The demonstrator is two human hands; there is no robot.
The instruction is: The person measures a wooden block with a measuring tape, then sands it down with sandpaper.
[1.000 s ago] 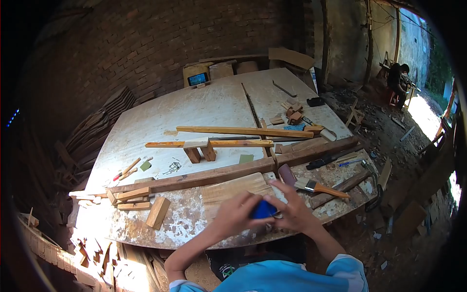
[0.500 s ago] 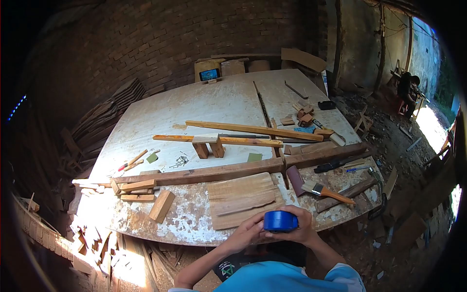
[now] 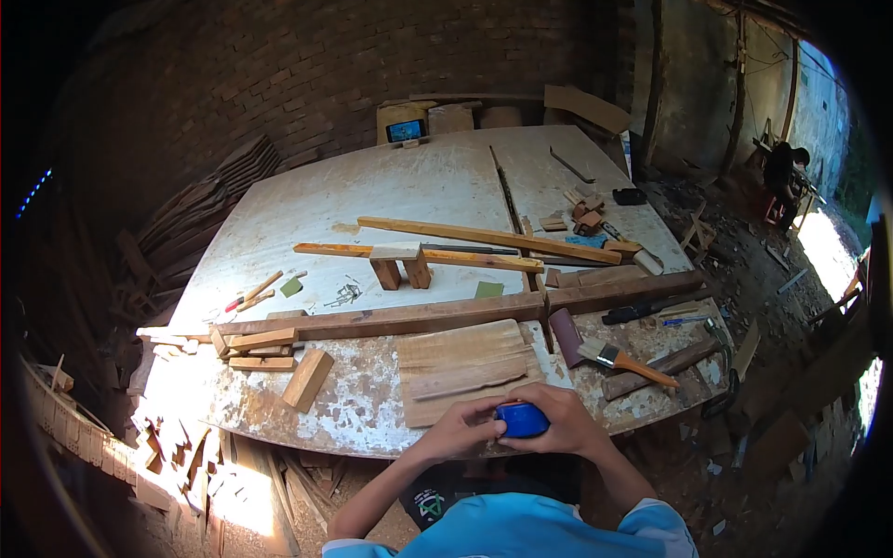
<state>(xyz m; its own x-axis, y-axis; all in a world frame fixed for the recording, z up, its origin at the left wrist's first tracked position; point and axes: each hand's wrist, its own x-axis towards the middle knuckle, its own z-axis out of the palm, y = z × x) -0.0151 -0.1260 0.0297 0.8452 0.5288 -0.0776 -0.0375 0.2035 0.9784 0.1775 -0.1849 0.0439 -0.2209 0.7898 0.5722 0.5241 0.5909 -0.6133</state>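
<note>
A thick, rounded blue object (image 3: 523, 420), about palm-sized, is held between my two hands at the near edge of the table; its exact kind is not clear. My left hand (image 3: 462, 429) grips its left side, thumb pressed against it. Around the right side curl the fingers of my right hand (image 3: 564, 420). Just beyond my hands lies a thin wooden board (image 3: 456, 358) with a narrow strip (image 3: 470, 381) on it. To the right are a paintbrush (image 3: 628, 361) with a wooden handle and a purplish-brown roll (image 3: 564, 337), perhaps sandpaper.
A long beam (image 3: 400, 318) crosses the worn table (image 3: 307, 209). Behind it, a small wooden bridge-shaped piece (image 3: 398, 253) stands by long strips. Wood blocks (image 3: 307, 380) lie left, a phone (image 3: 406, 130) stands at the back. Another person (image 3: 786, 177) sits far right.
The blue object has tilted between my hands and moved slightly left. My left hand's grip has shifted, its thumb now on the object's side. The view has shifted slightly; the table items look unmoved.
</note>
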